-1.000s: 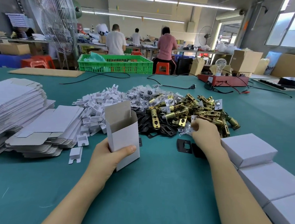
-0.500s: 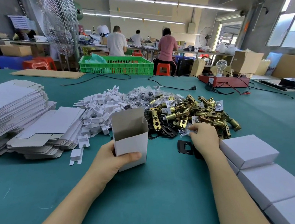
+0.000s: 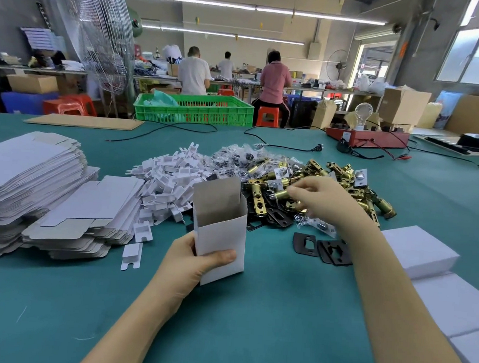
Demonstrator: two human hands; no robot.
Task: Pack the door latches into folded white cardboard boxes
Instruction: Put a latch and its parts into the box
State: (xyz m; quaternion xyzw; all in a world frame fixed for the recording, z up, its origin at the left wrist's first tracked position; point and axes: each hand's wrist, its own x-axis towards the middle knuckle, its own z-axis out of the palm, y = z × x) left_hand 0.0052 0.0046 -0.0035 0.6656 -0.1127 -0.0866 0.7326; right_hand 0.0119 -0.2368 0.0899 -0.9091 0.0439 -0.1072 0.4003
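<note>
My left hand (image 3: 189,263) grips an upright white cardboard box (image 3: 222,237) with its top flap open, thumb across its front. My right hand (image 3: 321,200) reaches into the heap of brass door latches (image 3: 332,185) and its fingers curl around one brass latch (image 3: 281,195) at the heap's near left side. Small clear bags of screws (image 3: 240,160) lie at the back of the heap. Two black strike plates (image 3: 320,248) lie on the green table below my right wrist.
Stacks of flat unfolded boxes (image 3: 31,190) fill the left. A pile of white cardboard inserts (image 3: 172,179) lies beside them. Closed white boxes (image 3: 419,252) line the right edge. A green crate (image 3: 195,110), cables and a red tester (image 3: 368,137) sit at the far side.
My right hand moved up and left from the screw bags into the latch heap and took hold of a brass latch. The box in my left hand shifted slightly right.
</note>
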